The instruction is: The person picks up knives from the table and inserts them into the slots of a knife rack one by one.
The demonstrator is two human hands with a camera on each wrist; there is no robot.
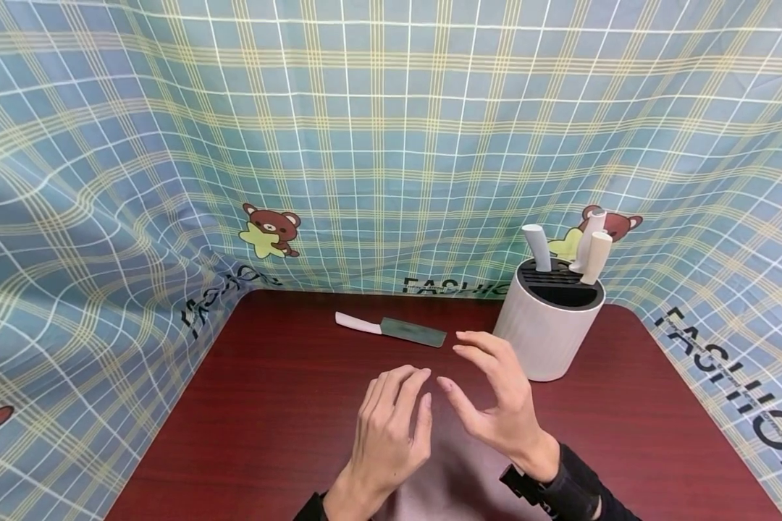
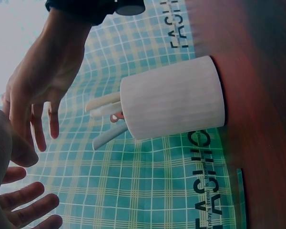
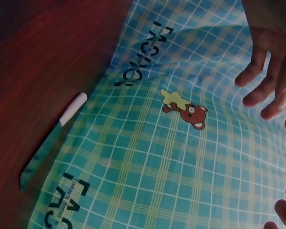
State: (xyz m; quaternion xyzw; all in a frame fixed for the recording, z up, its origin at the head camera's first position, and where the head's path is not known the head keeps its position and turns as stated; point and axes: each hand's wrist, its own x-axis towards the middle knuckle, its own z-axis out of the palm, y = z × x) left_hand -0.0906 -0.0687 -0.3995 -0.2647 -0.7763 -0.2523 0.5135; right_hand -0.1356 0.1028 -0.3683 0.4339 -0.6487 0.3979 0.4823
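My left hand [image 1: 391, 430] hovers above the near middle of the table with fingers loosely bent and nothing in them. Beside it, my right hand [image 1: 505, 401] is raised, thumb and fingers spread apart and holding nothing. A kitchen knife with a pale pink handle [image 1: 358, 323] and a broad dark green blade [image 1: 413, 332] lies flat towards the back of the table, beyond both hands. Right of it stands a white oval knife block [image 1: 547, 336] with a black slotted top, nearest my right hand. Several pale knife handles [image 2: 107, 138] stick out of the block.
The dark red wooden table [image 1: 267, 420] is bordered by hanging blue-green checked cloth [image 1: 378, 145] at the back and both sides. Bear figures [image 3: 193, 114] and black lettering are printed on the cloth. A pale patch [image 1: 452, 477] shows on the table's near side.
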